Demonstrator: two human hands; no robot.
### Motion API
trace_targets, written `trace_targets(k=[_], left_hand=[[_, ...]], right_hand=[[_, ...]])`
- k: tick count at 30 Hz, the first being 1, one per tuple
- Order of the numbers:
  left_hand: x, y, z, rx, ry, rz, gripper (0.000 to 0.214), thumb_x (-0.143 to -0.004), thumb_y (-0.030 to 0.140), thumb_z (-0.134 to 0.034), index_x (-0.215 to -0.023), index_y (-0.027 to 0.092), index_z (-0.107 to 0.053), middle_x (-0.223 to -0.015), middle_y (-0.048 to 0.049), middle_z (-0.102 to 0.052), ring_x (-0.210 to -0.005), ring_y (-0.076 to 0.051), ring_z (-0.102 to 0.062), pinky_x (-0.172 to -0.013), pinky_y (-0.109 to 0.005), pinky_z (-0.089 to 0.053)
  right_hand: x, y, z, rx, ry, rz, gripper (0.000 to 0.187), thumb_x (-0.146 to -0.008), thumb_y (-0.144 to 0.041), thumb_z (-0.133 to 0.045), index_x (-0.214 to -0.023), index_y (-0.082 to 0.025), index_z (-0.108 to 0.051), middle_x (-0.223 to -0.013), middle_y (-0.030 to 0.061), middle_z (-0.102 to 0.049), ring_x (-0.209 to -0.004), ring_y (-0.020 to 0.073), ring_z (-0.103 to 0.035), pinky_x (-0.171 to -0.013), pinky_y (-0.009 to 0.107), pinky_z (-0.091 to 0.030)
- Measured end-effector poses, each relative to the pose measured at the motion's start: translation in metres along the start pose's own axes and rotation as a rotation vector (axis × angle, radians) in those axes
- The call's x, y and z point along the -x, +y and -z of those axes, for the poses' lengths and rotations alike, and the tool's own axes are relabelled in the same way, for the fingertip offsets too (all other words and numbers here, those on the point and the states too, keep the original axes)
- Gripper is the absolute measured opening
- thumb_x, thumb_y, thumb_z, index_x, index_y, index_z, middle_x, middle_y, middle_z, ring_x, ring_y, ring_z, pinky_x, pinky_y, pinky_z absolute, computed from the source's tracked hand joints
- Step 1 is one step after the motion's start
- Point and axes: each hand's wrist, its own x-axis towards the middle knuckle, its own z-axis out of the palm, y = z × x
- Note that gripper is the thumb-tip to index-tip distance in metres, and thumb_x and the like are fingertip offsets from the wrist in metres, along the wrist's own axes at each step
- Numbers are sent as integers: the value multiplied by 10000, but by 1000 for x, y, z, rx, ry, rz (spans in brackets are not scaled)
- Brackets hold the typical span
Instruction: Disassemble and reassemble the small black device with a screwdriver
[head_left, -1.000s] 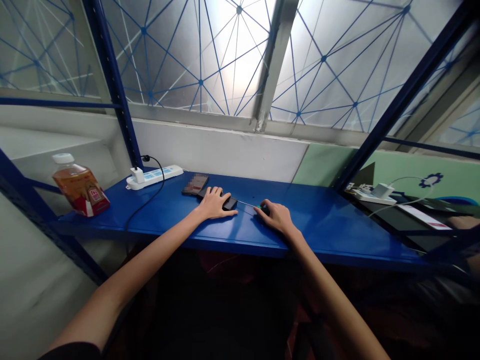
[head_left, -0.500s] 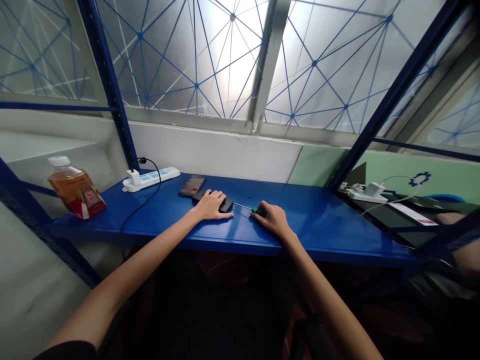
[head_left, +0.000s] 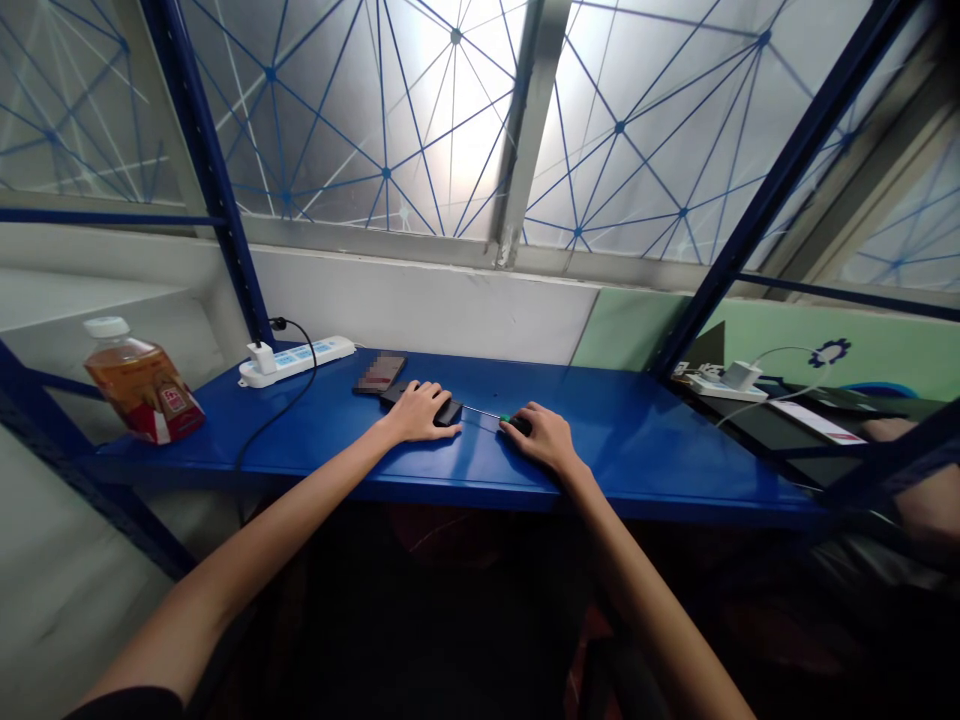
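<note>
My left hand [head_left: 415, 412] is closed over a flat black box-shaped object [head_left: 448, 413] and presses it to the blue tabletop. Its fingers lie across the top, with the thumb along the near side. In my right hand [head_left: 547, 438] is a screwdriver [head_left: 517, 424] with a black and green handle. Its thin metal shaft lies almost level and points left, reaching the right end of the black object. Whether the tip sits in a screw is too small to tell. A dark phone-like slab [head_left: 380, 373], partly blurred out, lies just beyond my left hand.
A white power strip [head_left: 300, 360] with a plugged-in adapter and black cable is at the back left. A bottle of amber drink [head_left: 146, 385] stands at the left end of the blue table [head_left: 637, 440]. Blue posts flank it. Another person's arm [head_left: 926, 490] shows at far right.
My right fingers have shifted slightly on the screwdriver handle, so more of its black part shows. The left hand stays on the black object. The whole view has drifted a little.
</note>
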Motion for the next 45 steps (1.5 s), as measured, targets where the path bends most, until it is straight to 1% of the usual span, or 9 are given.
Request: trace_targets(k=[8, 14, 17, 21, 24, 28, 32, 40, 45], left_hand=[[0, -1, -1, 24, -10, -1, 679, -856, 716, -438, -1214, 167, -614, -1162, -164, -627, -1050, -327, -566, -960, -463, -363], [0, 0, -1, 29, -3, 3, 670, -855, 714, -442, -1220, 178, -613, -1173, -161, -625, -1060, -334, -565, -966, -473, -357], [0, 0, -1, 32, 7, 5, 665, -851, 711, -457, -1210, 174, -617, -1173, -164, -625, -1061, -335, -567, -967, -469, -357], [0, 1, -1, 6, 6, 7, 674, -855, 713, -450, -1194, 157, -622, -1164, -170, -629, -1049, -329, -571, -964, -463, -362], [0, 1, 0, -8, 1, 8, 678, -860, 718, -437, -1193, 157, -622, -1172, -169, -631, -1049, -325, -572, -962, -460, -365], [0, 1, 1, 1, -10, 7, 679, -860, 718, -438, -1198, 158, -619, -1182, -168, -628, -1052, -322, -573, -963, -458, -365], [0, 2, 2, 5, -2, 3, 675, -865, 715, -438, -1191, 153, -621, -1173, -167, -630, -1051, -320, -573, -965, -455, -363], [0, 1, 1, -9, 9, -1, 648, -864, 707, -455, -1184, 168, -618, -1171, -158, -632, -1043, -316, -578, -954, -449, -367], [0, 1, -1, -11, 22, -1, 658, -865, 702, -462, -1187, 150, -617, -1162, -168, -636, -1046, -319, -576, -955, -453, -367]], right_hand=[[-1, 3, -3, 1, 38, 42, 315, -842, -535, -599, -894, -224, -604, -937, 40, -664, -753, 175, -600, -574, 257, -277], [-3, 3, -8, 74, -12, 20, 335, -880, -546, -551, -996, -234, -578, -764, 38, -690, -695, 213, -624, -567, 265, -236], [-1, -1, -7, 71, 4, 25, 384, -897, -594, -508, -1001, -235, -594, -753, 45, -697, -703, 219, -638, -575, 265, -250], [0, -4, -3, 13, 37, 44, 369, -937, -550, -465, -966, -221, -630, -841, 58, -712, -782, 207, -647, -615, 264, -303], [0, -2, -3, 14, 37, 51, 350, -919, -526, -504, -923, -215, -666, -935, 59, -692, -797, 187, -632, -625, 262, -324], [1, 0, -4, 63, 41, 57, 352, -877, -545, -561, -833, -213, -670, -970, 53, -649, -736, 158, -599, -588, 266, -305], [0, -1, -6, 102, 51, 73, 318, -878, -525, -571, -895, -215, -639, -992, 53, -651, -749, 161, -602, -571, 267, -275], [-2, -7, -7, 204, -50, 13, 340, -911, -533, -512, -977, -211, -598, -801, 57, -722, -712, 213, -648, -562, 280, -213], [0, -9, -4, 158, -7, 35, 402, -915, -589, -478, -977, -211, -602, -799, 53, -725, -720, 210, -657, -567, 276, -228]])
